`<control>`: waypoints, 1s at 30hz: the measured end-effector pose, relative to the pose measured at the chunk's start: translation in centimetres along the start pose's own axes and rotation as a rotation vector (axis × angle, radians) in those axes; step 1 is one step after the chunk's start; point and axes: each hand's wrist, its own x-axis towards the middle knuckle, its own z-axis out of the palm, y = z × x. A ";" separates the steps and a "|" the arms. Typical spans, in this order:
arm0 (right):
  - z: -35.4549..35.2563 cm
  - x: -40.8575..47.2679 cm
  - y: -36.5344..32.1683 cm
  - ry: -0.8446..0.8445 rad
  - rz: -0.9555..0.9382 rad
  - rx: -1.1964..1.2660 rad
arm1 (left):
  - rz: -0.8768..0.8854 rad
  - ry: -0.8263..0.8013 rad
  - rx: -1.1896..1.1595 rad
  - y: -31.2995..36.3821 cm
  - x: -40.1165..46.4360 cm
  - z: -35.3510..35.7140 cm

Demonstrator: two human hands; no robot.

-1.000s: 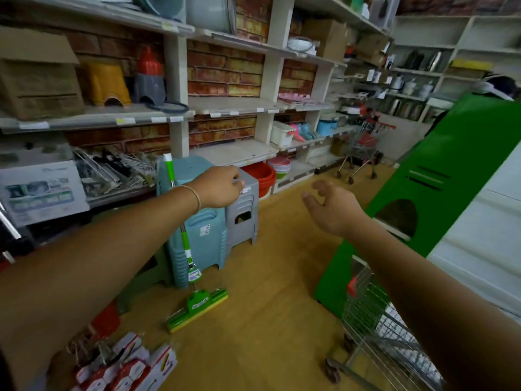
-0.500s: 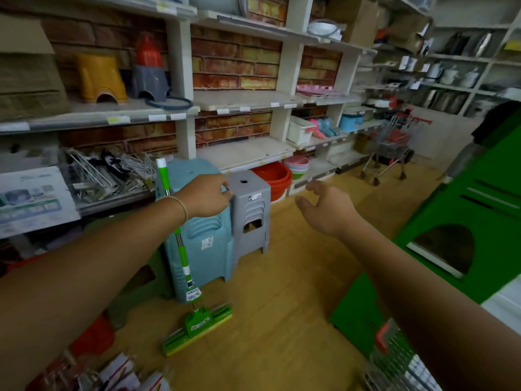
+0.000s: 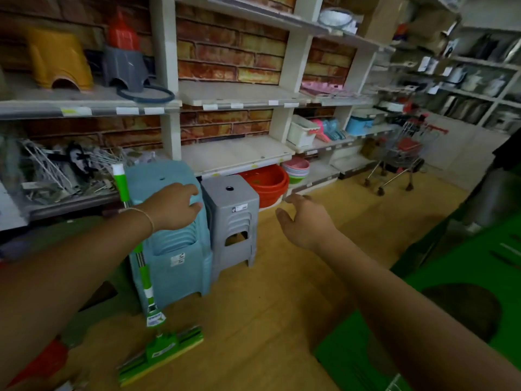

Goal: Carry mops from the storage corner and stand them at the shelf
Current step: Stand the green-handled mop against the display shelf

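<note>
Both hands are held out over the floor, grasping nothing: the left hand [image 3: 173, 206], a thin bracelet at its wrist, hangs with fingers loosely curled in front of the blue stool stack [image 3: 172, 235]; the right hand [image 3: 306, 221] is spread and relaxed, to the right of the grey stool stack [image 3: 232, 218]. A green sponge mop [image 3: 146, 280] stands upright on the wooden floor [image 3: 267, 306], its handle leaning against the left side of the blue stack, just below the white shelf [image 3: 236, 156]. Red basins [image 3: 267, 183] sit under that shelf; a shopping trolley [image 3: 403, 153] stands far right
</note>
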 end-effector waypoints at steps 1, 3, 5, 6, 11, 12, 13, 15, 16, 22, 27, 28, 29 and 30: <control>0.5 1.0 0.2 0.001 -0.011 0.006 | -0.001 -0.008 0.008 -0.1 1.0 0.2; 1.5 3.1 0.2 -0.002 -0.032 0.019 | -0.007 -0.028 0.016 -0.5 2.9 0.4; 2.7 5.4 0.0 -0.013 -0.062 0.030 | -0.023 -0.042 0.016 -1.4 4.4 0.5; 3.4 6.6 -0.4 -0.024 -0.068 0.034 | -0.034 -0.044 0.015 -2.0 5.2 0.5; 7.0 12.6 -3.9 -0.036 -0.121 0.049 | -0.097 -0.045 0.028 -6.7 8.9 0.3; 7.6 13.8 -4.8 -0.047 -0.132 0.043 | -0.112 -0.049 0.031 -7.8 9.7 0.1; 8.3 15.2 -5.8 -0.058 -0.148 0.042 | -0.126 -0.054 0.033 -9.1 10.4 -0.2; 9.6 18.1 -7.9 -0.081 -0.174 0.034 | -0.152 -0.068 0.035 -11.8 12.0 -0.8; 10.4 19.6 -9.0 -0.092 -0.185 0.030 | -0.164 -0.074 0.034 -13.2 12.8 -1.2; 15.6 26.5 -16.5 -0.160 -0.246 0.057 | -0.214 -0.061 0.091 -22.2 15.9 -2.5; 21.0 29.4 -21.4 -0.287 -0.297 0.089 | -0.229 -0.031 0.162 -27.3 15.5 -1.4; 22.0 30.0 -22.2 -0.316 -0.310 0.083 | -0.231 -0.033 0.179 -28.0 15.4 -1.1; 23.0 30.6 -23.0 -0.338 -0.325 0.075 | -0.245 -0.040 0.191 -28.6 15.4 -0.8; 23.8 31.3 -23.9 -0.360 -0.335 0.071 | -0.266 -0.049 0.200 -29.1 15.3 -0.5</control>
